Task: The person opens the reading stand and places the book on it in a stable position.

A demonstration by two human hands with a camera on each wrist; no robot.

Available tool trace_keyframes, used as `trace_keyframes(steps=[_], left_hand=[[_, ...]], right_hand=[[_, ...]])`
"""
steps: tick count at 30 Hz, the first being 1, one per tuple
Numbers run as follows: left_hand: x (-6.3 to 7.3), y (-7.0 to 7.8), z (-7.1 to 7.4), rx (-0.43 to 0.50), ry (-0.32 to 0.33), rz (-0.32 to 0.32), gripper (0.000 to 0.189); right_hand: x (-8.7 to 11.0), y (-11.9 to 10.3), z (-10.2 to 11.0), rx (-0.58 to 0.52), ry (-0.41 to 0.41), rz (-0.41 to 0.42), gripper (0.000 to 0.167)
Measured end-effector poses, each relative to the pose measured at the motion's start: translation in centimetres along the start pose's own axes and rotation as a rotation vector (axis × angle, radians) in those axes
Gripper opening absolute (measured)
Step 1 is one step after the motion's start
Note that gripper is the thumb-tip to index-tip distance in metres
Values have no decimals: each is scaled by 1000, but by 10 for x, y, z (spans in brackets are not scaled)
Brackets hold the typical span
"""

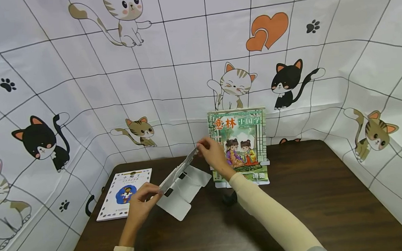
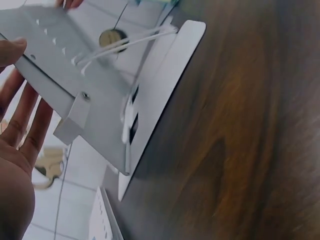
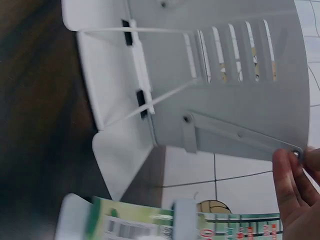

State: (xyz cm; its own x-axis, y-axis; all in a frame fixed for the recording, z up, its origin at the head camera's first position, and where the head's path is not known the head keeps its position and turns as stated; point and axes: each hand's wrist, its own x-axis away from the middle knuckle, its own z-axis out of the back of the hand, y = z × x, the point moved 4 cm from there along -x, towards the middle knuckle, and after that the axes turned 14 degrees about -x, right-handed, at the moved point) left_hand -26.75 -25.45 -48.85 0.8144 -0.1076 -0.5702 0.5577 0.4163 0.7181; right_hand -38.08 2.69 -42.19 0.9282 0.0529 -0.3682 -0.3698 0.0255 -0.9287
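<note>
A white metal book stand (image 1: 187, 188) stands on the dark table with its slotted back plate (image 3: 230, 110) tilted up from the base. My left hand (image 1: 141, 202) pinches the plate's left edge. In the left wrist view the thumb (image 2: 12, 50) lies on one face and the fingers are behind. At the plate's far upper corner, my right hand (image 1: 212, 155) pinches the edge near the end of a riveted side arm (image 3: 240, 134). Thin wire supports (image 2: 127, 45) run between plate and base.
A white book (image 1: 137, 182) lies flat at the table's left. Behind my right forearm, a green magazine (image 1: 239, 138) leans upright on another white stand (image 1: 264, 162). A white grid-and-cat printed sheet (image 1: 192, 80) surrounds the dark wooden table (image 1: 313, 188).
</note>
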Motion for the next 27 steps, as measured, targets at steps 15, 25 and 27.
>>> trace_keyframes(steps=[15,25,27], left_hand=[[6,38,-49,-77,-146,-131,29],[-29,29,-30,-140,-213,33,8],[-42,25,-27,-206,-213,100,10]], right_hand=[[-21,1,-5,1,-90,-65,20],[10,-8,7,-31,-68,21,16],[25,-11,8,-26,-92,42,12]])
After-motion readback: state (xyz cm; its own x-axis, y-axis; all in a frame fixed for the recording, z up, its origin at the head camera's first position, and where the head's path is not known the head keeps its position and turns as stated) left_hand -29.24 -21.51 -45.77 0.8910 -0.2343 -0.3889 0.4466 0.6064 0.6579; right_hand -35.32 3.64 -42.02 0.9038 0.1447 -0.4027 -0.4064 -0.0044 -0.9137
